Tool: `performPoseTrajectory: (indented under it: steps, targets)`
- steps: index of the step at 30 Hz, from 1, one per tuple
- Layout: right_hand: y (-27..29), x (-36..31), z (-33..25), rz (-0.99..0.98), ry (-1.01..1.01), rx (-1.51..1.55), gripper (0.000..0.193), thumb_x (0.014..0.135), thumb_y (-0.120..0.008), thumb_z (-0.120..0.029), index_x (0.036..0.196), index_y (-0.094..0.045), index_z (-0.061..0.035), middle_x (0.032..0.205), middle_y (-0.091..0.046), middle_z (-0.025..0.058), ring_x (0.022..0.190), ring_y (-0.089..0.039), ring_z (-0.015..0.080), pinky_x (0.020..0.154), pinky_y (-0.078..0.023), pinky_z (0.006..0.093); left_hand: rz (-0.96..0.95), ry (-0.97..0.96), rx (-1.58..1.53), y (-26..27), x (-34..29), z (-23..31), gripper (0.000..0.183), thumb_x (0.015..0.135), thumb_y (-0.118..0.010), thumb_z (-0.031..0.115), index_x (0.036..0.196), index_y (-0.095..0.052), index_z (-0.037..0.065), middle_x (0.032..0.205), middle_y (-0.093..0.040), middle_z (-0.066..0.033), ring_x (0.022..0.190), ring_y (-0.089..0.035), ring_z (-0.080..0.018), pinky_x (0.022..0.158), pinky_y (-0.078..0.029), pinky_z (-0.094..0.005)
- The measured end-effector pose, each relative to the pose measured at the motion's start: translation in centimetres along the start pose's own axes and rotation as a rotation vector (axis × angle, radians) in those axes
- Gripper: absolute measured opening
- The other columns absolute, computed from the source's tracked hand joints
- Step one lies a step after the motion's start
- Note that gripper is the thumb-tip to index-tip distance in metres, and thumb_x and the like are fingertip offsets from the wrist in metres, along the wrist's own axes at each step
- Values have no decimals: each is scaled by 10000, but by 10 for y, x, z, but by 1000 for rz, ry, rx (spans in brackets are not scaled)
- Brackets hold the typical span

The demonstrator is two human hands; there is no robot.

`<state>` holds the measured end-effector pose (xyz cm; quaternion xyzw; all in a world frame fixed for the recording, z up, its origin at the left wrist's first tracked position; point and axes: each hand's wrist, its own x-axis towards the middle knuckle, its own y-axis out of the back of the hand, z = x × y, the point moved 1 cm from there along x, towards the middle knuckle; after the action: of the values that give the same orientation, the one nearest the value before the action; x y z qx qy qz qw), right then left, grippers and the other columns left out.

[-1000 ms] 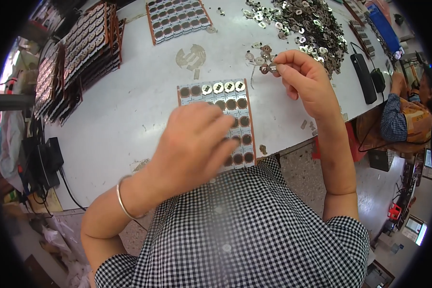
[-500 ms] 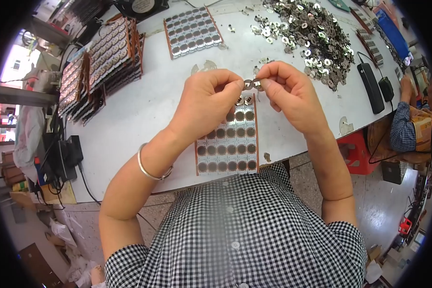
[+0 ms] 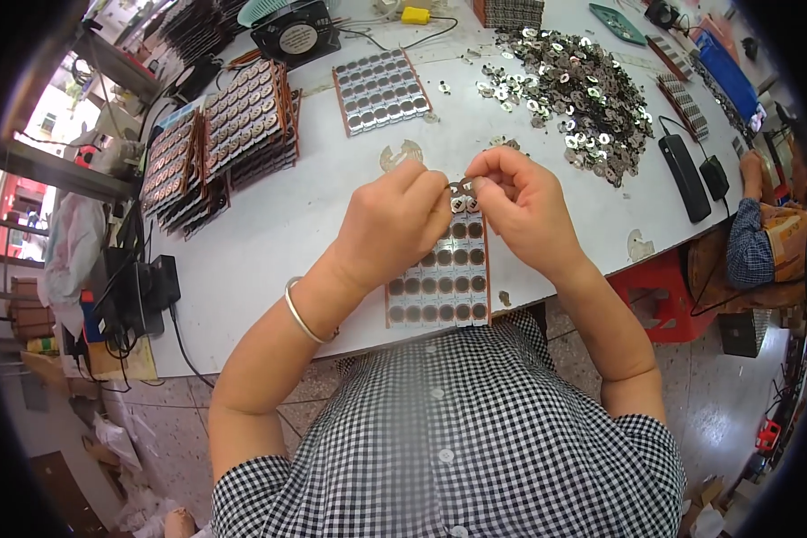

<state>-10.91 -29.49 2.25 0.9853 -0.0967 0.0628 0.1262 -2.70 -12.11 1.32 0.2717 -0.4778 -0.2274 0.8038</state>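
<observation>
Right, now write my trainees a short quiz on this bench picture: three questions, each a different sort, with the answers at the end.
1. Either/or: is the bracelet worn on the person's left or right?
2. True or false: the metal pile lies to the right of the far panel.
3. Short answer: what do the left hand and right hand pinch between them, at the far end of the near panel?

Key
1. Left.
2. True.
3. A small metal piece.
</observation>
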Motion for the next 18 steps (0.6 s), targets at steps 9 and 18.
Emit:
performPoseTrajectory:
  steps: [9, 18]
  targets:
    - [-17, -14, 8, 11, -246, 531, 167, 1011, -561, -59, 1145, -643, -4, 844, -630, -3, 668, -596, 58, 612, -544, 232, -89, 748, -514, 5, -12, 14, 116, 872, -653, 82, 852, -692, -25, 712, -681, -98, 612, -624, -143, 580, -507, -331]
    - [-4, -15, 1, -75, 659, -384, 200, 906, -632, 71, 1091, -674, 7, 962, -682, 51, 850, -664, 110, 696, -540, 279, -354, 933, -627, 15, -11, 22, 209, 914, -624, 144, 856, -686, -47, 659, -651, -89, 605, -594, -117, 570, -485, -325]
